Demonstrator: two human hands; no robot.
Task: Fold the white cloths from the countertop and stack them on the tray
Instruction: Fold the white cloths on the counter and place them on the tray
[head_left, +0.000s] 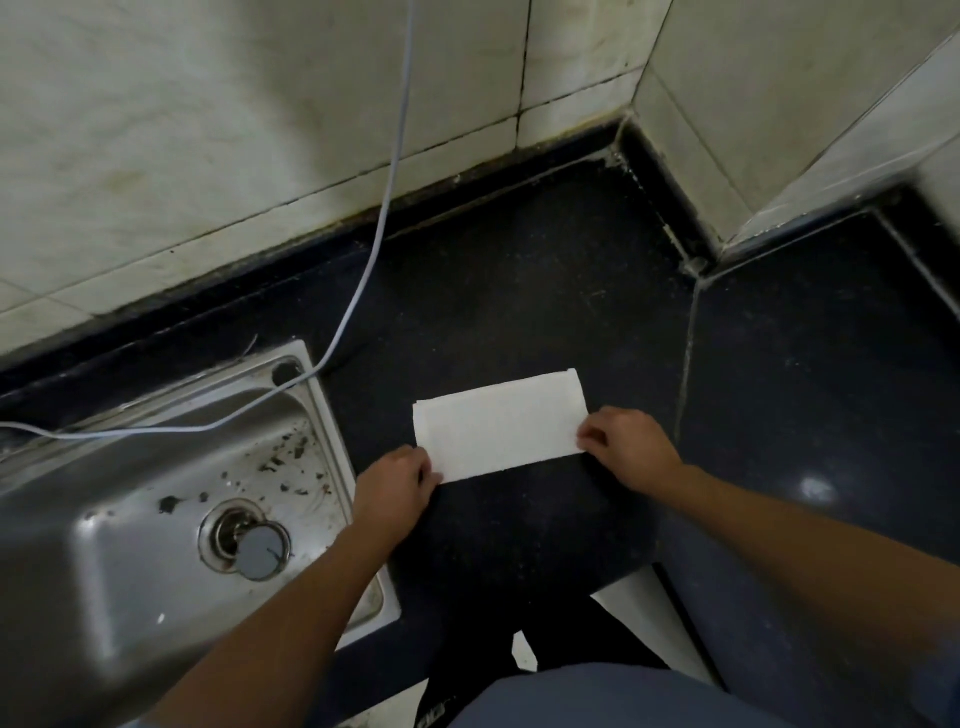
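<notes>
One white rectangular cloth (501, 423), flat on the dark speckled stone countertop (519, 270), spanning the gap between my two sets of fingertips. Surface is thin, matte and faintly textured. A second layer peeks out at the far-right corner, so I judge it already folded once.

Left hand (395, 486): fingers curled, pinching the near-left corner of the cloth.

Right hand (631, 447): fingertips (592, 441) drawn together on the near-right corner, nipping the edge. Neither hand is spread open.

Step in hand, by my reckoning: mid-fold, both ends held ready for a crosswise fold. The next move calls for lifting one end, carrying it over to the other fingers, matching the corners squarely and pressing the crease flat. Limp fabric will likely sag if raised unevenly.

Tray: not in view, so stacking this piece is not yet done.

Left of my left fingers: stainless steel sink basin (104, 519), scuffed and flecked with dark debris, with a round grey drain plug (262, 551).

Beyond my fingers: thin white cable (384, 208), hanging down the pale stained wall tiles (208, 130) and trailing across the sink.
</notes>
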